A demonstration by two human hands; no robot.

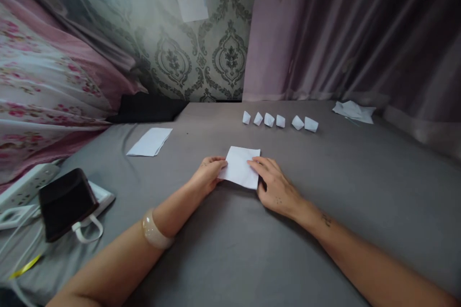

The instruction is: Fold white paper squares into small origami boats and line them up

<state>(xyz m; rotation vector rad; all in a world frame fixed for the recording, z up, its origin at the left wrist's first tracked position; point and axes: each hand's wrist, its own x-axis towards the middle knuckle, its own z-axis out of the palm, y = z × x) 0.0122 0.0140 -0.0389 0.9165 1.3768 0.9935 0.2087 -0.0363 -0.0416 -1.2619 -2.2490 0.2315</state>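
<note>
Basically, L hand (206, 176), R hand (276, 186): fingers (257, 165) flat, holding white paper sq (239, 168) on grey cloth (324, 192) (wall note (192, 8) unreadable).

White paper square (239, 167), grey bedsheet (334, 192), green damask wallpaper (173, 60), pink floral fabric (39, 81)

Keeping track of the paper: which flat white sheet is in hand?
The square sheet between the left hand and right hand; the other sheet lies untouched farther left.
</note>
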